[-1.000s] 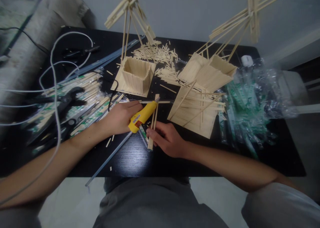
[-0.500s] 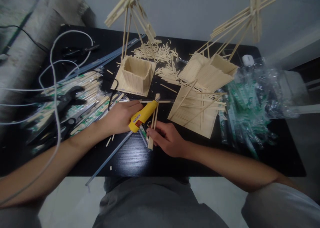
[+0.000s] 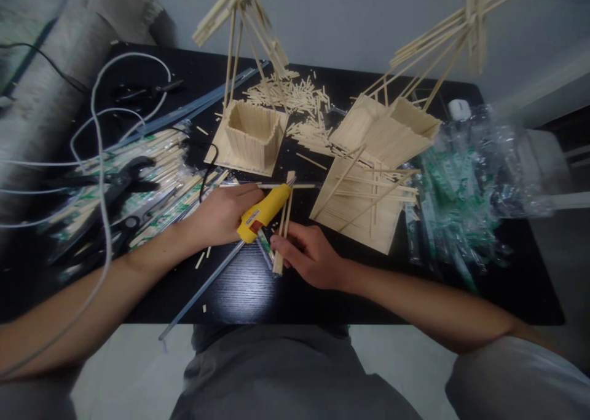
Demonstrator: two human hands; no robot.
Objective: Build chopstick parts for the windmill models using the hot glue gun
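Note:
My left hand [image 3: 221, 216] grips a yellow glue gun [image 3: 262, 213], its nozzle pointing up-right onto a small frame of wooden sticks [image 3: 282, 223] lying on the black table [image 3: 258, 291]. My right hand [image 3: 308, 255] pinches the lower end of that stick frame and holds it down on the table. A long thin stick [image 3: 276, 187] lies crosswise just past the gun's tip.
A square stick box [image 3: 251, 136] and a flat stick panel with a roof-like piece [image 3: 369, 180] stand beyond. Loose stick offcuts [image 3: 290, 97] lie at the back. Wrapped chopsticks, black pliers [image 3: 122, 186] and white cables [image 3: 99, 131] crowd the left; crumpled plastic wrappers [image 3: 461, 180] fill the right.

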